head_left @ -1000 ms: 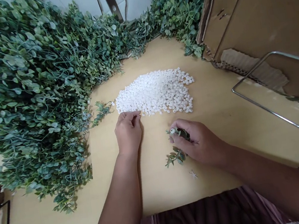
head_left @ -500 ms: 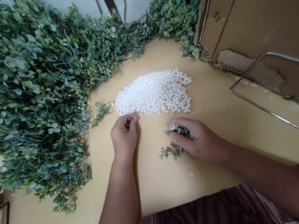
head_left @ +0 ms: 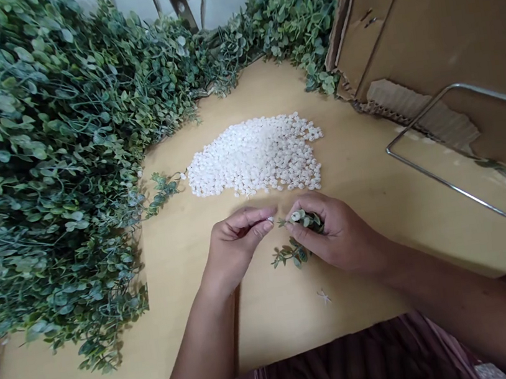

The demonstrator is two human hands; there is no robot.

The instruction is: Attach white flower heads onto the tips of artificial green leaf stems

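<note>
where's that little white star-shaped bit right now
Head view, right of centre: the star-shaped bit lies on the tabletop, nearer the person than the right hand.

A green leafy sprig (head_left: pixel 306 218) with a white bud droops slightly toward the tan tabletop (head_left: pixel 261 314).

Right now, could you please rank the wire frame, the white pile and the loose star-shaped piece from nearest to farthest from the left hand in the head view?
1. White pile: just beyond the left hand.
2. Star-shaped piece: right, nearer the person.
3. Wire frame: far right.
</note>
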